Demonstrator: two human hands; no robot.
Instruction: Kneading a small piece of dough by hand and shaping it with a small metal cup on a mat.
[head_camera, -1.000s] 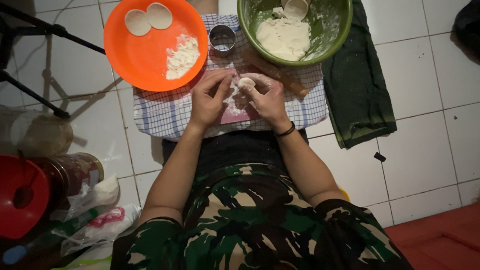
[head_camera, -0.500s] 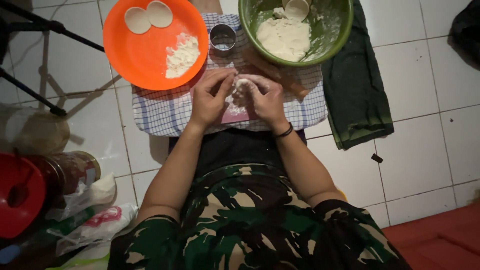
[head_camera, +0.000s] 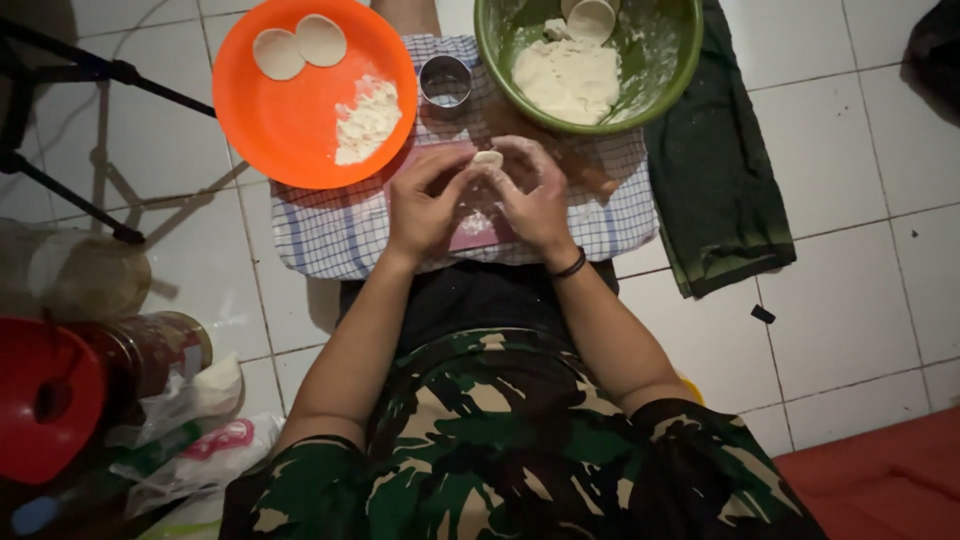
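Overhead view. I am watching the left hand (head_camera: 425, 205) and the right hand (head_camera: 535, 195) meeting over a checked cloth (head_camera: 320, 225) on the tiled floor; both are pinching a small dough piece (head_camera: 487, 158) between their fingertips, fingers curled around it. The dough piece is sitting just above a pink board (head_camera: 475, 230), directly below a metal ring cutter (head_camera: 445, 82). To the left, an orange plate (head_camera: 290, 120) is carrying two flat dough discs (head_camera: 299, 46) and a flour heap (head_camera: 367, 118). To the right, a green bowl (head_camera: 660, 60) is holding a dough mass (head_camera: 567, 78). A dark green towel (head_camera: 715, 180) is lying beside the cloth.
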